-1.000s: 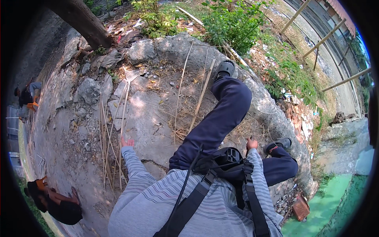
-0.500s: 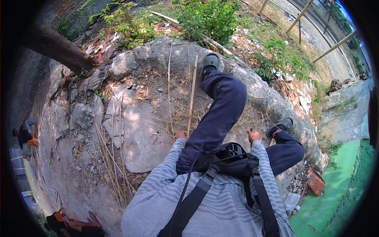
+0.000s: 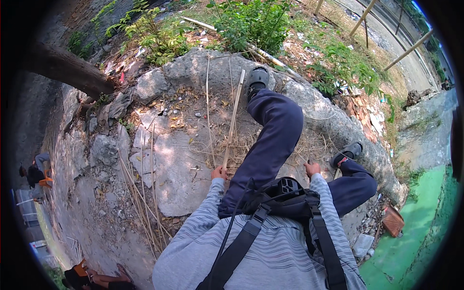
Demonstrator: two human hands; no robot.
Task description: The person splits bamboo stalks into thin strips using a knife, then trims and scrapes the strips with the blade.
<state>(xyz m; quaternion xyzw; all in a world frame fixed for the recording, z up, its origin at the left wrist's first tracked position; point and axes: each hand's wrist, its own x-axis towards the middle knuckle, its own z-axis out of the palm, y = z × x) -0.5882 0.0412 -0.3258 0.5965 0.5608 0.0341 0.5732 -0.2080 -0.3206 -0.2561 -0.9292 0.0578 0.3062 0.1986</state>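
My left hand (image 3: 218, 172) is closed round the near end of a pale, flat bamboo strip (image 3: 234, 116). The strip runs away from me beside my bent leg, its far end close to my shoe (image 3: 257, 76). A thinner strip (image 3: 208, 104) lies just left of it on the rough ground. On the other side of my leg, my right hand (image 3: 312, 169) is closed, fingers curled. Something small and thin seems to stick out at its fingertips, too small to name. Curly pale shavings (image 3: 313, 147) are scattered between my legs and near the strip.
Several long thin strips (image 3: 140, 203) lie to my left on broken concrete (image 3: 179, 169). A raised stone edge (image 3: 193, 67) curves ahead, with plants (image 3: 253, 24) beyond. A tree trunk (image 3: 72, 70) leans in at far left. Other people (image 3: 99, 278) sit at left.
My left hand has shifted slightly left and toward me on the strip. The strip's far end has tilted a little right. My right hand is nearly where it was.
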